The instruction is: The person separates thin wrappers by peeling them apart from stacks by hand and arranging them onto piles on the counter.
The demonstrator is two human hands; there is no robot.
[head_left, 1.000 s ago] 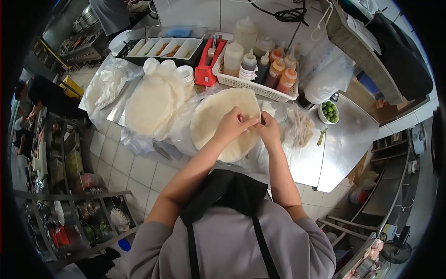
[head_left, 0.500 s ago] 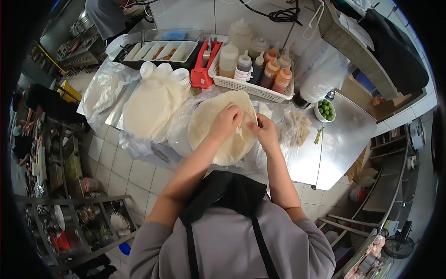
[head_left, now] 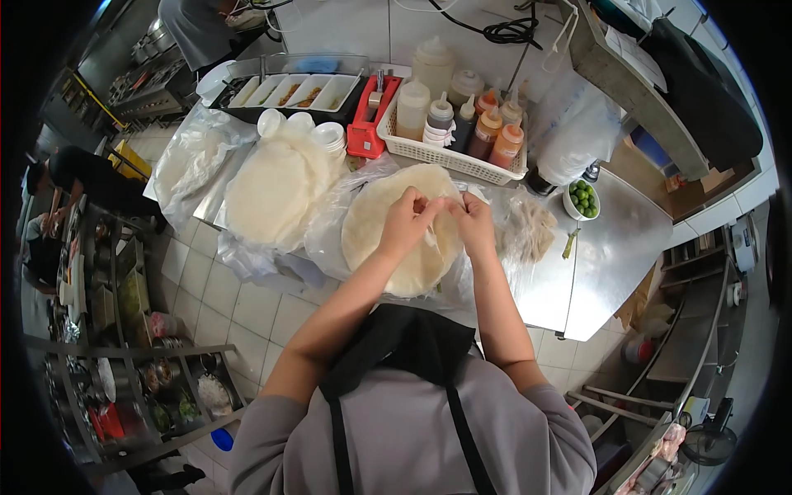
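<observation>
A stack of round, thin, pale wrappers (head_left: 375, 216) lies on clear plastic in front of me. Over its right part, my left hand (head_left: 406, 223) and my right hand (head_left: 473, 224) come close together with their fingertips pinched. Between them they grip the edge of a thin wrapper, part of which hangs below the left fingers as a narrow whitish fold. The exact grip of the fingertips is partly hidden. To the left lies a second, wider pile of pale round wrappers (head_left: 268, 194), touched by neither hand.
Behind the wrappers stand a white basket (head_left: 450, 157) of sauce bottles, a red device (head_left: 369, 124) and a topping tray (head_left: 307, 92). Crumpled plastic (head_left: 528, 223) and a bowl of green limes (head_left: 582, 198) lie right. A co-worker (head_left: 194, 33) stands at the back left.
My right hand has moved up and toward my left hand, so the fingertips now nearly meet. My left fingers have turned toward the right. The whole view has shifted slightly.
</observation>
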